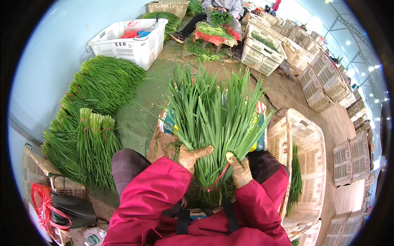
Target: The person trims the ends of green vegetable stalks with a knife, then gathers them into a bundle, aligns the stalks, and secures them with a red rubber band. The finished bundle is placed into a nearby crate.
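A large bunch of garlic chives (212,120) fans out in front of me, its leaf ends spread away from my body. My left hand (192,156), in a soiled work glove, grips the bunch's left side with the thumb across the leaves. From the right side, my gloved right hand (240,170) holds it, thumb against the stems. A red tie (219,178) loops around the narrow end near my lap. Beneath the spread leaves lies a printed sack (168,121), mostly covered.
Tied chive bundles (101,86) are heaped at left, two standing bundles (95,132) in front. A white plastic crate (132,46) holds red ties. At right, another crate (311,172) holds a bundle. A person (223,9) handles chives ahead. Stacked crates (329,77) line the right.
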`<action>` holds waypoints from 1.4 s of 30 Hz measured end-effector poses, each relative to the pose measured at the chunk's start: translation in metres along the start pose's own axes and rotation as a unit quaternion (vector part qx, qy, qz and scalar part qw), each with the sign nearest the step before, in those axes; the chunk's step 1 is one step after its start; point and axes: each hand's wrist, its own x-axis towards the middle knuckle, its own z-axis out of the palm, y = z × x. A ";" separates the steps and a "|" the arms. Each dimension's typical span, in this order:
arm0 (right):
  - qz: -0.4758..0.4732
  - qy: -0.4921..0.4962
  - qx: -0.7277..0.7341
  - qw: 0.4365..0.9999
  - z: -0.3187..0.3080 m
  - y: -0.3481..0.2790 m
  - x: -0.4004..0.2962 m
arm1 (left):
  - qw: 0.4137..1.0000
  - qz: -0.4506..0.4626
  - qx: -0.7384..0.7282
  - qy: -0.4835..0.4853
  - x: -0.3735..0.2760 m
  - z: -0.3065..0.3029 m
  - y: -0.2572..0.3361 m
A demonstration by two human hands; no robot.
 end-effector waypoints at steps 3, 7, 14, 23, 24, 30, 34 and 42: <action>-0.001 0.053 0.013 0.999 0.003 0.002 0.007 | 0.998 0.020 -0.067 0.007 0.002 0.001 -0.003; -0.020 0.149 0.104 0.983 -0.008 0.005 0.035 | 0.974 0.076 0.179 0.119 0.005 0.039 -0.019; -0.111 0.220 0.134 0.960 -0.061 -0.025 0.048 | 0.992 -0.013 -0.126 0.025 0.001 -0.024 0.006; 0.053 0.195 0.074 0.977 -0.057 -0.026 0.024 | 0.887 0.212 0.331 0.242 0.004 0.072 -0.027; 0.062 0.158 0.050 0.984 -0.052 -0.018 0.021 | 0.887 0.213 0.325 0.251 0.005 0.074 -0.028; 0.069 -0.082 0.009 0.994 -0.007 0.031 0.005 | 0.893 0.176 0.341 0.234 0.005 0.064 -0.028; 0.119 -0.090 0.103 0.983 0.010 0.043 0.005 | 0.902 0.116 0.381 0.167 0.003 0.078 -0.043; 0.038 0.048 -0.005 0.998 0.003 0.023 0.013 | 0.857 0.019 0.503 0.110 -0.001 0.062 -0.022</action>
